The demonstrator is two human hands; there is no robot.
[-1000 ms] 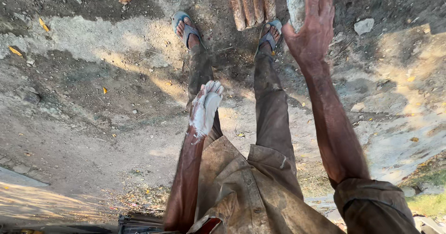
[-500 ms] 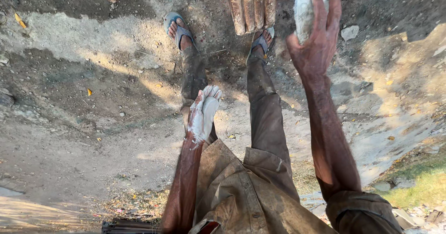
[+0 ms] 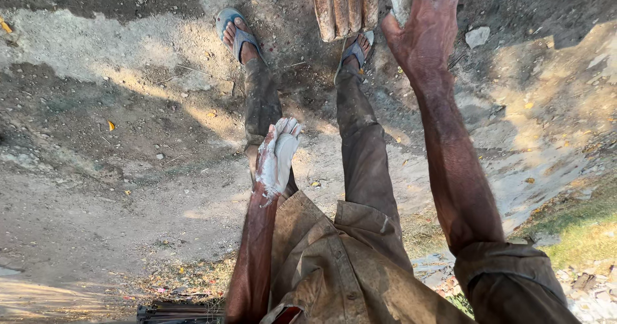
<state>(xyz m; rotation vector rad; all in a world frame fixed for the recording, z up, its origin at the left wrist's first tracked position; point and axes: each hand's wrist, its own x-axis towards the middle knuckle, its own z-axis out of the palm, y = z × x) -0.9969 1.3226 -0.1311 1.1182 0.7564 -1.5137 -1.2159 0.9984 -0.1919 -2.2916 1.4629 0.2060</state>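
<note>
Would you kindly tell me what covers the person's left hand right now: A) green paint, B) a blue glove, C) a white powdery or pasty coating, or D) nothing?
C: the left hand, hanging open by the left knee, is smeared white across palm and fingers.
</note>
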